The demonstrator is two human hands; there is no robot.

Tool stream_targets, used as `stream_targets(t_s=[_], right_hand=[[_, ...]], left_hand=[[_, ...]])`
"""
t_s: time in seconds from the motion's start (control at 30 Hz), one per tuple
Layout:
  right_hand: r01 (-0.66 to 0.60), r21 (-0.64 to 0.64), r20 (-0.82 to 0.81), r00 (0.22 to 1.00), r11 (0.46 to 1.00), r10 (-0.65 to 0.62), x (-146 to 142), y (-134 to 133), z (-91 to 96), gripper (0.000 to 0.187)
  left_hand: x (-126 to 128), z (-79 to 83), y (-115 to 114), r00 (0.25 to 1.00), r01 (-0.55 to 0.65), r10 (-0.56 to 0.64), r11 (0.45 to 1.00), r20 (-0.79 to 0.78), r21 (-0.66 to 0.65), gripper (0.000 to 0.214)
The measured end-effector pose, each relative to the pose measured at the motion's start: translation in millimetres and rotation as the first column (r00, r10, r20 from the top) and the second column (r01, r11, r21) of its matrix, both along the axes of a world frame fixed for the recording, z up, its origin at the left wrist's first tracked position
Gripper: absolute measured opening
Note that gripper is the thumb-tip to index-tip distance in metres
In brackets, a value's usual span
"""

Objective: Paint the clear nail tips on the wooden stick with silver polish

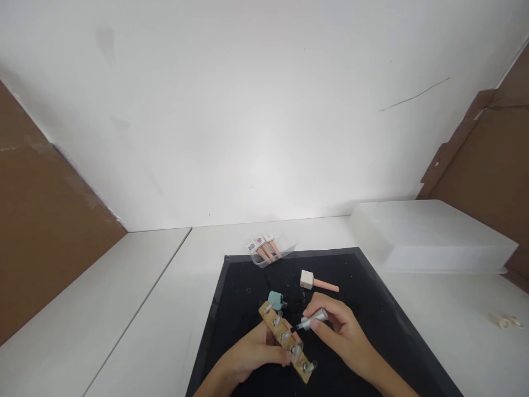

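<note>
In the head view, my left hand (260, 347) is closed around a narrow wooden strip (268, 317), which slants down to the right over the mat. Several clear nail tips (296, 350) stand along it on small round mounts. My right hand (341, 331) pinches a nail polish brush (316, 318) by its silver cap. The dark bristle end points left, close to a tip near the strip's middle; whether they touch, I cannot tell. Behind the strip's upper end lies a teal bottle (275, 300), partly hidden.
A black mat (239, 275) lies under both hands. On it rests a white bottle with a pink cap (326, 285). Similar bottles lie in a clear tray (285, 248) at the back edge. A white translucent bin (438, 237) stands right, with small cream rings (503, 321) in front.
</note>
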State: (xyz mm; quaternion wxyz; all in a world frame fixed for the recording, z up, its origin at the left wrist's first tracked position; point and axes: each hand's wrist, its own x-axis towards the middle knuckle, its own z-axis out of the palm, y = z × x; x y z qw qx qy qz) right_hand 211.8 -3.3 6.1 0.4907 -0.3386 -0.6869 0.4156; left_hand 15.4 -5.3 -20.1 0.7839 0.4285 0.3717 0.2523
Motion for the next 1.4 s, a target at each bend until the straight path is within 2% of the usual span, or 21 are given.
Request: stream_targets(t_s=[0.2,0.53,0.9,1.4], right_hand=[[-0.098,0.013,0.049,0.994,0.995,0.097,-1.0,-2.4,0.6,0.016],[-0.128,0.037,0.098,0.988,0.991,0.123,-1.0,-1.1,0.5,0.010],[-0.114,0.162,0.150,0.985,0.980,0.089,-2.1,-0.4,7.6,0.012],[-0.062,0.211,0.182,0.983,0.976,0.023,-3.7,-1.3,6.3,0.012]], left_hand=[[1.5,-1.0,1.1,1.000,-0.017,0.017,1.000,-0.010,0.004,0.035],[3.3,0.3,1.9,1.000,-0.009,0.008,1.000,0.016,0.024,0.032],[3.4,2.8,1.8,1.000,-0.020,0.020,0.999,0.002,0.037,0.027],[3.1,1.3,1.2,1.000,-0.011,0.011,0.999,0.002,0.031,0.029]])
